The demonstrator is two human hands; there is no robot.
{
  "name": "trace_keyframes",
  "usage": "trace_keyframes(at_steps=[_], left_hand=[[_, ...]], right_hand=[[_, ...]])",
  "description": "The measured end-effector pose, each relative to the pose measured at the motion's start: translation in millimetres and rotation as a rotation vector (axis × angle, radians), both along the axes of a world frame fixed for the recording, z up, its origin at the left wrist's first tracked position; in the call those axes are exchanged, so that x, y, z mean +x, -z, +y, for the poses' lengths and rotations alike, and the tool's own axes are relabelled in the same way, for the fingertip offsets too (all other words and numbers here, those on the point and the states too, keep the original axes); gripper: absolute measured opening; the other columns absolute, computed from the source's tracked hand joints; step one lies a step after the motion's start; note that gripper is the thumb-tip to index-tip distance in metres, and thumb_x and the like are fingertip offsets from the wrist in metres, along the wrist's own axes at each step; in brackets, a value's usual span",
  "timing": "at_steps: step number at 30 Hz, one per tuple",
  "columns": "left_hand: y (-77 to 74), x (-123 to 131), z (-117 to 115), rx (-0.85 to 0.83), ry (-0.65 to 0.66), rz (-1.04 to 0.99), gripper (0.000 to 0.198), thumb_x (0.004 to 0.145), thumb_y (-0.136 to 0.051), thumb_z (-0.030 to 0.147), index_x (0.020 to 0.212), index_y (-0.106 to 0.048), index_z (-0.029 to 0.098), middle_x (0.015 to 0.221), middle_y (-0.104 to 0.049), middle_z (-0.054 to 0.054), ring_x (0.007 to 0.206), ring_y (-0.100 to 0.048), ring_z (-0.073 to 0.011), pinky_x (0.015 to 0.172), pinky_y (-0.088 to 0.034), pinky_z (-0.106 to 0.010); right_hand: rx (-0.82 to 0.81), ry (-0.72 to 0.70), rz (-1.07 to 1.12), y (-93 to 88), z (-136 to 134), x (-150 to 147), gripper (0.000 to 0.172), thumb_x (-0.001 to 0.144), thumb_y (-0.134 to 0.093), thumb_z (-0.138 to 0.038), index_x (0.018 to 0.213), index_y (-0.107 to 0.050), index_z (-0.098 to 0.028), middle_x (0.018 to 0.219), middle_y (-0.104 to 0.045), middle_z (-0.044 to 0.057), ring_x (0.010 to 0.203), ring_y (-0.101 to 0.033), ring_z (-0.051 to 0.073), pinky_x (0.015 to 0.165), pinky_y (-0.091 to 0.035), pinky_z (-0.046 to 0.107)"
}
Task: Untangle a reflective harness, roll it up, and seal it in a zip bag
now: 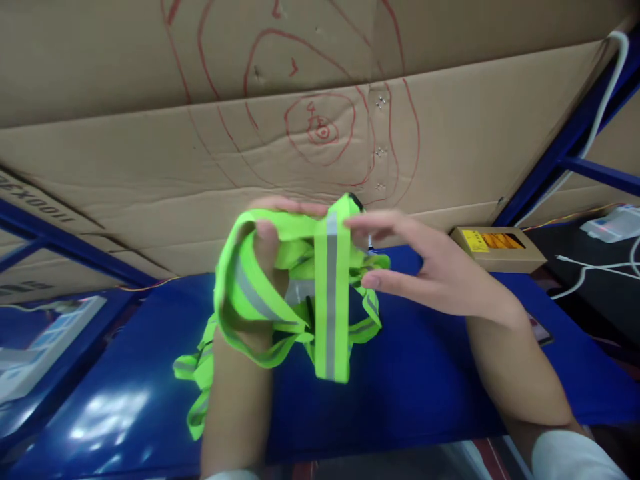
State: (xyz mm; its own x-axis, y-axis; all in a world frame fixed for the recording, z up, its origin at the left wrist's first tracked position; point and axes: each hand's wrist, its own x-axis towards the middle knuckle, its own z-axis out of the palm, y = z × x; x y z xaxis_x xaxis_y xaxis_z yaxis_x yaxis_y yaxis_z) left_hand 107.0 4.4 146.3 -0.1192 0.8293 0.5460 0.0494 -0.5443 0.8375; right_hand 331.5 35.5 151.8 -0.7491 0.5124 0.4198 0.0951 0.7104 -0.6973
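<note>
A neon green safety vest made of straps with grey reflective bands [330, 293] hangs bunched in front of me above a blue table [410, 387]. My left hand [265, 267] is wrapped in its straps and grips them, fingers curled over the top edge. My right hand [425, 267] comes in from the right, fingers stretched out, pinching the top of a wide strap between thumb and fingertips. One strap end dangles down toward the table at lower left.
A large cardboard sheet [200, 153] with red pen circles stands behind the table. A small brown and yellow box [495, 247] lies at the right rear. White cables [595, 270] and a white power strip [613, 223] lie on the right; blue shelf bars [60, 243] run along the left.
</note>
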Motion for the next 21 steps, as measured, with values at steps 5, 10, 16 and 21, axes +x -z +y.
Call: trace_keyframes(at_steps=[5,10,16,21], left_hand=[[-7.7,3,-1,-0.294,0.243,-0.402,0.061,0.102,-0.023,0.073,0.131,-0.056,0.031,0.105,-0.076,-0.005,0.078,-0.073,-0.0218,0.069,-0.062,-0.039],[-2.9,-1,2,-0.317,0.286,-0.309,0.075,0.093,-0.025,0.084,0.146,-0.049,0.036,0.110,-0.077,-0.008,0.084,-0.076,-0.0283,0.063,-0.061,-0.041],[-0.7,-19,5,-0.249,0.382,-0.140,0.063,0.083,-0.060,0.083,0.117,-0.067,0.031,0.126,-0.075,-0.006,0.082,-0.077,-0.0267,0.061,-0.064,-0.039],[9.2,-66,1,-0.343,0.209,0.124,0.075,0.081,-0.054,0.090,0.115,-0.071,0.025,0.095,-0.080,-0.010,0.061,-0.072,-0.0216,0.048,-0.056,-0.031]], right_hand=[[0.204,0.232,0.124,14.0,11,-17,0.107,0.081,-0.084,-0.056,0.166,-0.024,-0.032,0.175,-0.019,0.007,0.163,-0.013,0.035,0.131,-0.024,0.051],[-0.109,0.031,0.085,24.9,26,-33,0.111,0.081,-0.084,-0.043,0.168,-0.015,-0.030,0.167,-0.038,0.009,0.151,-0.043,0.031,0.119,-0.045,0.046],[-0.237,-0.050,-0.004,18.9,48,-13,0.035,0.092,-0.070,-0.042,0.122,-0.073,-0.023,0.125,-0.074,0.003,0.120,-0.066,0.027,0.105,-0.053,0.042],[-0.326,0.187,0.096,10.0,49,9,0.020,0.084,-0.073,-0.034,0.101,-0.074,-0.023,0.096,-0.076,0.002,0.090,-0.071,0.022,0.077,-0.056,0.033]])
